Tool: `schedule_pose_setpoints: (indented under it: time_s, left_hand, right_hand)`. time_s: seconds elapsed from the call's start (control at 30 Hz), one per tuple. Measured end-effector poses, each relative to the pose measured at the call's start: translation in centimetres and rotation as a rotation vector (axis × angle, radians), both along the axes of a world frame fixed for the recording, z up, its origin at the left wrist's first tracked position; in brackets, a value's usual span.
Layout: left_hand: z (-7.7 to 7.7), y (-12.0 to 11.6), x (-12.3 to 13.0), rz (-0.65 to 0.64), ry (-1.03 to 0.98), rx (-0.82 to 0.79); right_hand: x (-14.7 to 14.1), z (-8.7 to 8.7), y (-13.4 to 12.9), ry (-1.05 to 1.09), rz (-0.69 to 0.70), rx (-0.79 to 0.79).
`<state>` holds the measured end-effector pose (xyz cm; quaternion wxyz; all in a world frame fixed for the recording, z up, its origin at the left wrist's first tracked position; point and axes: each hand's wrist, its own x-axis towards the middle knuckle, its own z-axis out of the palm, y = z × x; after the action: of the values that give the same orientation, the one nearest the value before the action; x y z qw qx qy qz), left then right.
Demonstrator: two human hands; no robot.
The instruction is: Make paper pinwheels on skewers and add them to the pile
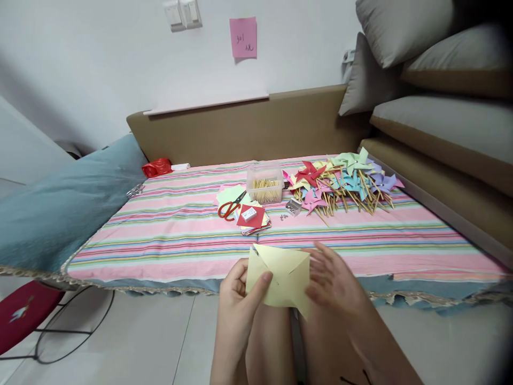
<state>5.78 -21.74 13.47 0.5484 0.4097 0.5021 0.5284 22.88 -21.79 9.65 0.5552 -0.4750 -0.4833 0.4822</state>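
Note:
My left hand (245, 291) pinches the left side of a pale yellow paper square (285, 275), its thumb on top and fingers behind. Slits run inward from the upper corners of the sheet, and a small dark mark shows near its middle. At the paper's right edge, my right hand (331, 283) has its fingers apart and is slightly blurred; whether it touches the sheet is hard to see. The lower right corner of the paper hangs down, also blurred. Both hands are above my lap, in front of the bed's edge.
On the striped cloth (168, 230) are orange-handled scissors (229, 209), stacked coloured paper (256, 227), a small white box (249, 214), a clear tub (264, 187) of short sticks, and a small open box (293, 207) of metal pieces. Several paper pinwheels (350, 179) lie piled at right.

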Motion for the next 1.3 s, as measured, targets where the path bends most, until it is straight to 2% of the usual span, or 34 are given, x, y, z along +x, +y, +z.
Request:
schedule_pose_setpoints:
  time_s: [0.1, 0.17, 0.27, 0.3, 0.4, 0.5, 0.63, 0.73, 0.87, 0.93, 1.03, 1.17, 1.3]
  left_hand:
    - [-0.4, 1.7, 0.5, -0.070, 0.027, 0.016]
    - [-0.7, 3.2, 0.7, -0.030, 0.045, 0.037]
    - [-1.4, 6.1, 1.1, 0.165, 0.058, 0.056]
    - [-1.7, 7.2, 1.1, 0.186, 0.040, 0.033]
    - [-2.5, 10.7, 1.4, 0.068, -0.090, -0.098]
    - [-2.5, 14.2, 1.8, -0.009, -0.190, -0.110]
    - [-1.5, 18.2, 2.4, -0.127, -0.179, -0.026]
    - [-1.7, 20.7, 2.7, -0.203, -0.142, 0.034]
    - [-4.1, 23.2, 3.2, -0.123, -0.159, 0.043]
    - [-5.7, 24.1, 3.4, -0.064, -0.172, 0.025]
    - [-7.5, 24.8, 3.5, 0.004, -0.180, 0.024]
    - [-8.6, 25.1, 3.5, 0.063, -0.143, 0.023]
    - [-8.9, 25.3, 3.9, 0.084, -0.106, 0.055]
  right_hand:
    - [-1.0, -0.5, 1.7, 0.254, 0.098, -0.111]
    - [-1.1, -0.7, 3.3, 0.294, 0.066, -0.088]
    - [0.1, -1.0, 6.2, 0.125, -0.080, 0.153]
    - [0.7, -1.1, 7.2, 0.046, -0.109, 0.256]
    - [2.0, -1.3, 10.3, -0.127, -0.100, 0.457]
    - [2.5, -1.6, 13.4, -0.154, -0.071, 0.473]
    - [2.6, -2.2, 17.7, -0.079, -0.021, 0.433]
    - [2.9, -2.6, 20.5, -0.041, 0.067, 0.388]
    - [3.3, -3.2, 22.7, -0.032, 0.102, 0.328]
    - [3.3, -3.8, 23.1, 0.017, 0.040, 0.253]
    - [3.1, -4.8, 23.4, 0.206, -0.076, 0.065]
    - [2.8, -5.6, 23.6, 0.290, -0.164, -0.137]
    - [2.6, -5.9, 24.0, 0.237, -0.200, -0.158]
